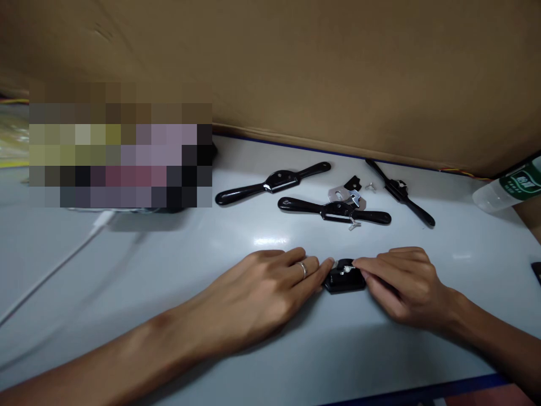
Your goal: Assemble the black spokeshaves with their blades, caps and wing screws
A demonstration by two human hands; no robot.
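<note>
A black spokeshave (344,279) lies on the white table (169,270) between my two hands, only its middle showing. My left hand (270,287), with a ring on one finger, covers its left handle, fingers curled over it. My right hand (401,282) is closed over the right handle, fingertips at a small silver screw on the body. Beyond them lie three more black spokeshaves (273,183) (333,210) (399,192). Loose silver and black parts (344,194) sit among them.
A cardboard wall (338,73) stands along the table's far edge. A plastic bottle (509,189) lies at the right. A white cable (63,259) runs across the left side toward a blurred dark object (122,146). The blue table edge (422,389) is close in front.
</note>
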